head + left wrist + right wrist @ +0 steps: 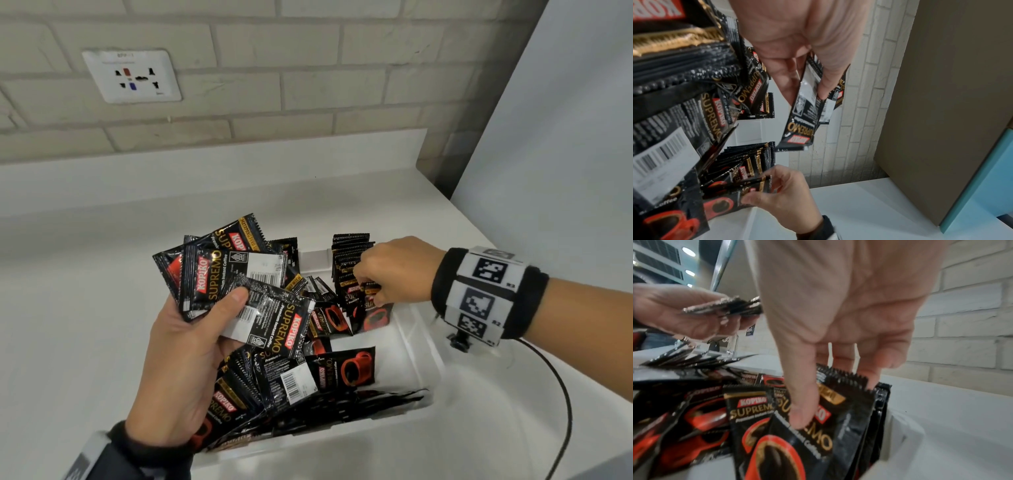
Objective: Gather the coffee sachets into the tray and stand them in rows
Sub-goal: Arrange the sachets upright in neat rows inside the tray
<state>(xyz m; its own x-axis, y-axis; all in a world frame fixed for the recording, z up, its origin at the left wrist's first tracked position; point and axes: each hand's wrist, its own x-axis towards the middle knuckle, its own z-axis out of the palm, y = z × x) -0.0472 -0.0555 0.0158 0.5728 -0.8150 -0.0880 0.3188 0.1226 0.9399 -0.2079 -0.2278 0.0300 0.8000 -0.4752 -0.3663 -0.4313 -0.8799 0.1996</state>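
Note:
A white tray [419, 349] on the counter holds several black Kopiko Supremo coffee sachets, most lying loose [346, 368]. A row of upright sachets [349, 260] stands at the tray's far right end. My left hand [191, 346] hovers above the tray's left side and grips a fanned bunch of sachets [236, 274] under its thumb; the same bunch [803, 113] hangs from its fingers in the left wrist view. My right hand [387, 274] pinches the front sachet [812, 431] of the upright row, thumb on its printed face and fingers behind its serrated top.
The white counter [85, 308] runs back to a low ledge and a brick wall with a socket plate [132, 76]. A white panel [565, 144] closes off the right side. A black cable [561, 404] trails from my right wrist band across the counter.

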